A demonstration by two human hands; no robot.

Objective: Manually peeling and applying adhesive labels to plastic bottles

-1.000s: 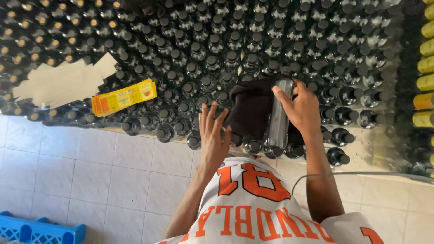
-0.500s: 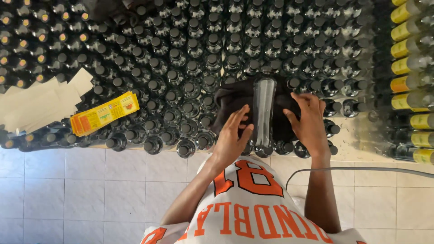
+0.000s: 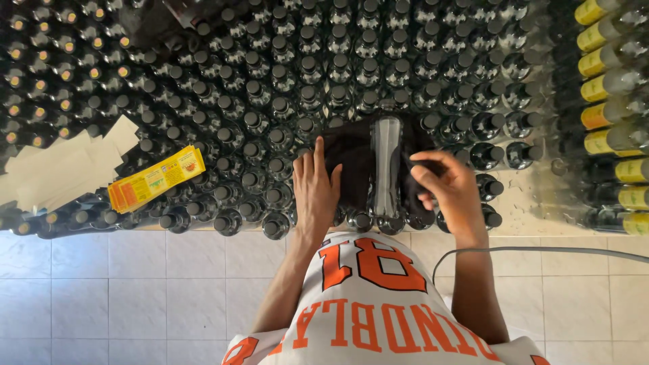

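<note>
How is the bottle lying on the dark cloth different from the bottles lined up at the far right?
The bottle on the cloth lies flat on its side and bears no label; the right-hand bottles carry yellow labels. It rests on the dark cloth between the left hand and right hand; nobody touches those.

We stand at the near edge of a table (image 3: 534,203) packed with upright capped bottles (image 3: 284,81). On top of the nearest rows lies a cloth (image 3: 348,162), and on the cloth one clear bottle (image 3: 387,169) lies on its side, neck pointing away. Our left hand (image 3: 315,192) rests flat on the cloth's left part — our right hand (image 3: 449,186) sits just right of the lying bottle. Far left, a stack of labels (image 3: 155,177) and paper sheets (image 3: 61,165) lie across bottle tops; labelled bottles (image 3: 612,81) fill the right edge.
</note>
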